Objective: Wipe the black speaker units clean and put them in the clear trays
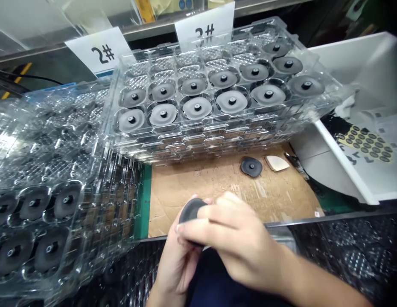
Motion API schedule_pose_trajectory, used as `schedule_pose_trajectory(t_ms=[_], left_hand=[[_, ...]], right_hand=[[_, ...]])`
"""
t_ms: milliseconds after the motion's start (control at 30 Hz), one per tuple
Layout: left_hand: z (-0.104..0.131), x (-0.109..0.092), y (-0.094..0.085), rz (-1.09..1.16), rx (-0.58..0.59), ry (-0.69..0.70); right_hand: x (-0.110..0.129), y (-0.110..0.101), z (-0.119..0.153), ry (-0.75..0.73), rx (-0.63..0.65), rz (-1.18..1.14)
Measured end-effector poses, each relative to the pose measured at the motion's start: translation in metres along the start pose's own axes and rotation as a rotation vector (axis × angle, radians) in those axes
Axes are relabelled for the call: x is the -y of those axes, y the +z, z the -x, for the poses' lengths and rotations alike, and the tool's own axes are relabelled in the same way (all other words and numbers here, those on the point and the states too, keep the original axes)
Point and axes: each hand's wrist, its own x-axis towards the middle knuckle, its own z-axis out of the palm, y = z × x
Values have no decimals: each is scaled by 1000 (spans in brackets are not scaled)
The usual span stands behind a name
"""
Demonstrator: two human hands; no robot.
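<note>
Above the near edge of the cardboard, a black round disc (189, 211) is held tilted between my two hands. My left hand (179, 260) grips it from below and behind, partly covered by the other hand. My right hand (233, 230) lies over its face, fingers bent and slightly blurred; whether they pinch anything small is hidden. On the cardboard (198, 183) beyond them rest another black disc with a raised centre post (251, 166) and a cream wedge-shaped pad (277, 163).
Stacked clear trays (217, 121) with black discs stand at the back. More trays (80, 170) rise on the left. A white bin (342, 157) at right contains a yellow sheet of dark oval stickers (366, 143). A dark slim tool (296, 165) lies beside it. Paper signs (104, 51) hang behind.
</note>
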Motion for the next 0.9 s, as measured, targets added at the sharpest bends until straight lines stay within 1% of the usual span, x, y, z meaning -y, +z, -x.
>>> schedule_pose_trajectory(t_ms=[33, 100, 133, 167, 267, 333, 400, 433, 500, 533, 567, 600, 633, 667, 700, 767, 800, 833, 900], left_hand=[[-2, 0, -1, 21, 8, 5], [-7, -3, -3, 93, 34, -14], [-9, -5, -4, 133, 50, -33], [-11, -7, -5, 174, 69, -59], [-13, -12, -8, 243, 124, -97], [-13, -13, -8, 259, 142, -103], [-13, -13, -7, 250, 138, -100], [-12, -12, -5, 237, 127, -94], [-11, -9, 0, 198, 91, -45], [-9, -8, 2, 169, 75, -15], [-8, -8, 5, 138, 59, 7], [-7, -7, 8, 105, 37, 20], [-6, -7, 10, 69, 13, 24], [-5, -7, 10, 32, -15, 22], [-4, -7, 11, 3, -45, 22], [-4, -7, 8, -15, -98, 57], [-4, -7, 6, -6, -109, 78], [-4, -7, 5, 15, -112, 81], [-4, -9, 2, 55, -87, 64]], right_hand=[[-8, 3, -1, 59, -10, -47], [-29, 11, 3, 264, -35, -61], [-40, 15, 8, 360, -40, -47], [-51, 20, 15, 423, -44, -29], [-76, 37, 43, 470, -27, 8], [-80, 44, 57, 483, -1, 5], [-73, 42, 58, 496, -5, -7], [-66, 39, 52, 504, -20, -12], [-45, 29, 35, 494, -93, -36], [-33, 23, 24, 459, -124, -52], [-20, 19, 15, 381, -168, -87], [-8, 16, 6, 274, -165, -102], [2, 13, -1, 194, -131, -113], [11, 12, -6, 140, -56, -123], [16, 11, -10, 116, 49, -128], [22, 11, -15, 137, 229, -123], [22, 12, -16, 149, 256, -112], [22, 13, -17, 139, 214, -98], [20, 16, -16, 96, 66, -97]])
